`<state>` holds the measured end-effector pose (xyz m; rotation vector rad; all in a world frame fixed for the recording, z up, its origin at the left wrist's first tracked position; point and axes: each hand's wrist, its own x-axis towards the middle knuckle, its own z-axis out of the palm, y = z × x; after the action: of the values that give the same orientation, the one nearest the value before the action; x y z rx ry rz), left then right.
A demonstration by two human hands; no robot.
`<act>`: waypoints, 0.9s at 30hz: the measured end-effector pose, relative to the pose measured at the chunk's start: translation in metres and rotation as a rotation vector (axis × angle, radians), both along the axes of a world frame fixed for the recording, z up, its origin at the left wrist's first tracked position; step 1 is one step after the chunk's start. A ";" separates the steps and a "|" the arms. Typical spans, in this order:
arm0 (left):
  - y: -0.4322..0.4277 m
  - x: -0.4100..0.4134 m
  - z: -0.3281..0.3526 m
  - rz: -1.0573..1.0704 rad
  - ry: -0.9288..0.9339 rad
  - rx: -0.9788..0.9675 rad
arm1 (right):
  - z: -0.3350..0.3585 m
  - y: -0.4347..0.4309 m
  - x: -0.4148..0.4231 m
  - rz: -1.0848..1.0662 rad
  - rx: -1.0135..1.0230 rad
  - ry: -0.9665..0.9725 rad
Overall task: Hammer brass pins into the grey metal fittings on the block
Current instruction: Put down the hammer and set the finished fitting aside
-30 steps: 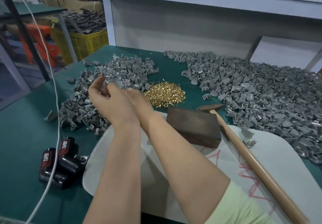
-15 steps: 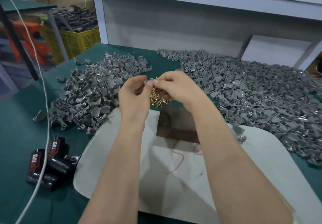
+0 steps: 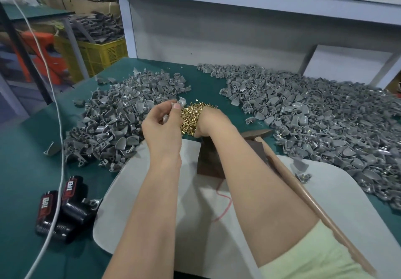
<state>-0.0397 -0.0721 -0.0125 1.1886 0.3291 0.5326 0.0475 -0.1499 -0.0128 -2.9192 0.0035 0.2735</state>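
The only writing you can read is on the two black-and-red battery packs point(image 3: 65, 207) at eight o'clock from the block. White capitals on their red labels look like "TAPE" plus one more letter too small to settle. A red scribble point(image 3: 223, 205) on the white mat point(image 3: 141, 202) spells nothing legible. Your left hand point(image 3: 161, 126) is raised at eleven o'clock of the block, thumb and fingertips pinching one grey fitting point(image 3: 181, 102). Your right hand point(image 3: 209, 121) lies knuckles-up on the heap of brass pins point(image 3: 189, 119) at twelve o'clock. Its fingers bend down into the heap's near edge, and you cannot tell whether they hold a pin. The dark brown block point(image 3: 207, 161) sits on the mat, its right part hidden under your right forearm. The hammer point(image 3: 302, 192) lies at three o'clock of it, head beside the block, handle running toward five o'clock past your pale sleeve point(image 3: 314, 257). Loose fittings are heaped in a left pile point(image 3: 112, 122) at ten o'clock and a right pile point(image 3: 325, 126) at two o'clock.
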 end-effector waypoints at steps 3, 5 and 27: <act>-0.002 0.000 -0.001 -0.031 0.007 0.002 | 0.000 0.009 0.004 0.034 -0.064 0.068; -0.004 0.000 -0.001 -0.033 0.014 0.013 | -0.001 0.012 0.004 0.057 -0.073 0.065; -0.004 0.003 -0.004 -0.029 0.045 0.022 | -0.008 0.019 -0.004 0.115 0.059 -0.086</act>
<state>-0.0367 -0.0766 -0.0170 1.2261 0.3444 0.4863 0.0434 -0.1307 -0.0205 -2.8742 -0.1825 0.1628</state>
